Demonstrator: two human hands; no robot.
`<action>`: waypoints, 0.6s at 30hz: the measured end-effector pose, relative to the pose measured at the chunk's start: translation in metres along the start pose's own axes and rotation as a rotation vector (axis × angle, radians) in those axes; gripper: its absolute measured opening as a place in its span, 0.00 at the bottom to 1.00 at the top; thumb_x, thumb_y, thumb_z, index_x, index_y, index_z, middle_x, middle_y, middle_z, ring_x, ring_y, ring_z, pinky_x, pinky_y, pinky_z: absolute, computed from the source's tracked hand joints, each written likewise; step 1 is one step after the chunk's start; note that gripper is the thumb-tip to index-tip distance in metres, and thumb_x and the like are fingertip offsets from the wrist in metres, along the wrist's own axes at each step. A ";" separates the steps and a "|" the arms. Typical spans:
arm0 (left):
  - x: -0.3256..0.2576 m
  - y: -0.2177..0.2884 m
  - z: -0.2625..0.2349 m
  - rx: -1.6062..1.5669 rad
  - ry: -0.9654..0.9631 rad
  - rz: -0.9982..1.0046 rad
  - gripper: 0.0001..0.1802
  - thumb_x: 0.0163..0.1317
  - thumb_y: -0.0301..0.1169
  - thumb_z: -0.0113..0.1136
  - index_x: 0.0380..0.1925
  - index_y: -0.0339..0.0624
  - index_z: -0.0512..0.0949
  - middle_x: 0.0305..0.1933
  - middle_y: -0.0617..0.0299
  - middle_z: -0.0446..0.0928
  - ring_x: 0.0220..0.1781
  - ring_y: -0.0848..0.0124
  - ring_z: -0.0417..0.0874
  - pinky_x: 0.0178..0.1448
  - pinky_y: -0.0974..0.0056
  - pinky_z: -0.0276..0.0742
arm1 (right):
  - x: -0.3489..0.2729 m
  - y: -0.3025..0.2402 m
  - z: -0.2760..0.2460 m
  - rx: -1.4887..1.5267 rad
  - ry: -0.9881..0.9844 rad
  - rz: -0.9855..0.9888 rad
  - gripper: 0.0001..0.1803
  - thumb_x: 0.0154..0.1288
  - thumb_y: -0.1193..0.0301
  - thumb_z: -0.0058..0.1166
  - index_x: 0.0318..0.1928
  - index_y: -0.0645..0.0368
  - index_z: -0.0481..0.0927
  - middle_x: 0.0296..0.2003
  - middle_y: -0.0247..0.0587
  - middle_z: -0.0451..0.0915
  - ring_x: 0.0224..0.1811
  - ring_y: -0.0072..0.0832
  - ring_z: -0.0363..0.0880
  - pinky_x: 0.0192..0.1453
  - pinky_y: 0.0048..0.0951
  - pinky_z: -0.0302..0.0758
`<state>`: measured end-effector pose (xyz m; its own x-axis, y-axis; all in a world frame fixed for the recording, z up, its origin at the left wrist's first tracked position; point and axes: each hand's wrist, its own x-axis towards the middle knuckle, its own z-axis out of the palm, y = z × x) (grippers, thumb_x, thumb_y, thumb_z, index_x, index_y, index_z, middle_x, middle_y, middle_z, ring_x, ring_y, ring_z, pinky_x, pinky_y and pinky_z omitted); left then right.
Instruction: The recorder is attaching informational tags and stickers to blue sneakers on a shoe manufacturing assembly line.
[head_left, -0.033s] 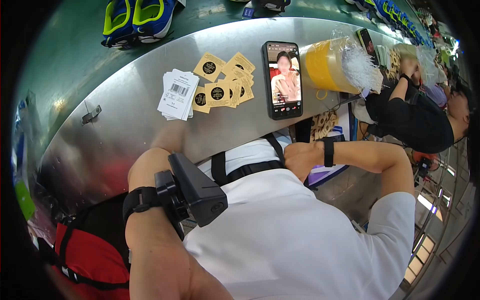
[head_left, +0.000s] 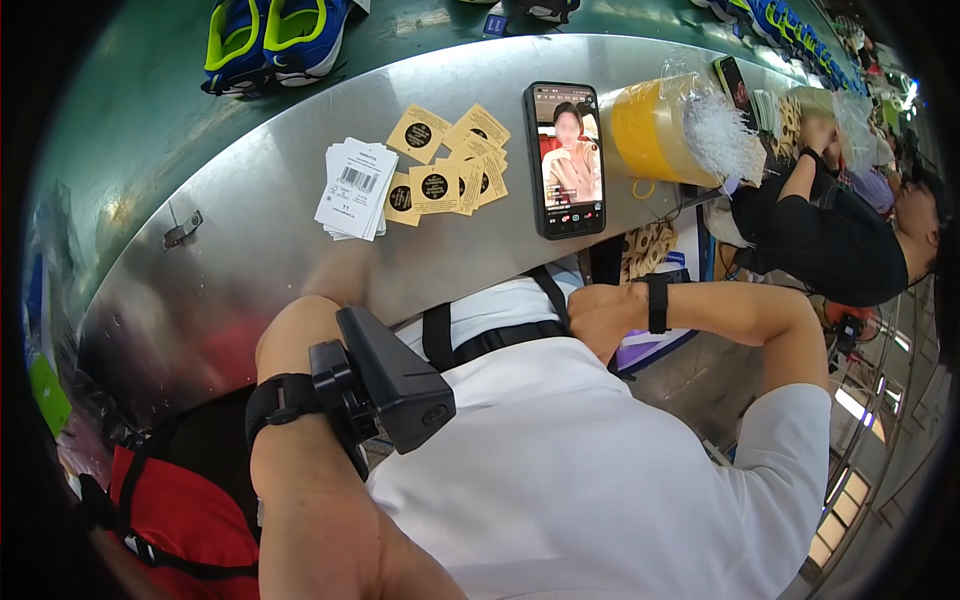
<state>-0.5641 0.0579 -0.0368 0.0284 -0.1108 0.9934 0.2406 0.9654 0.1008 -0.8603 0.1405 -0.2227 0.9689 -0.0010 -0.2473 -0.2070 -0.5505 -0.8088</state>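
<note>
My left hand (head_left: 305, 325) is by the near edge of the metal table, its wrist strapped with a black device (head_left: 395, 380); its fingers are hidden. Against my waist, my right hand (head_left: 598, 318) is curled closed beside a black strap (head_left: 552, 298); what it grips, if anything, is hidden. On the table lie a stack of white barcode tags (head_left: 352, 190) and, right of it, several spread tan cards (head_left: 436, 188) with black circles. Farther right, a black phone (head_left: 568, 160) lies face up with a lit screen showing a person.
Right of the phone lies a yellow container (head_left: 645, 130) with a bag of white plastic strands (head_left: 718, 140). Blue shoes (head_left: 300, 40) stand on the green surface (head_left: 420, 20) beyond the metal table (head_left: 240, 260). Another person (head_left: 820, 235) sits at right. A red bag (head_left: 180, 510) is at lower left.
</note>
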 end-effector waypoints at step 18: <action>0.001 -0.001 -0.002 -0.066 -0.010 -0.037 0.19 0.37 0.37 0.75 0.20 0.36 0.76 0.31 0.67 0.73 0.34 0.79 0.77 0.51 0.74 0.78 | 0.000 0.001 0.000 -0.023 -0.026 -0.004 0.29 0.37 0.41 0.62 0.15 0.56 0.71 0.12 0.42 0.74 0.18 0.46 0.76 0.20 0.41 0.70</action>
<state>-0.5623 0.0565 -0.0361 0.0085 -0.1437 0.9896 0.3048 0.9429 0.1343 -0.8605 0.1402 -0.2232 0.9660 0.0226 -0.2576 -0.1993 -0.5694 -0.7975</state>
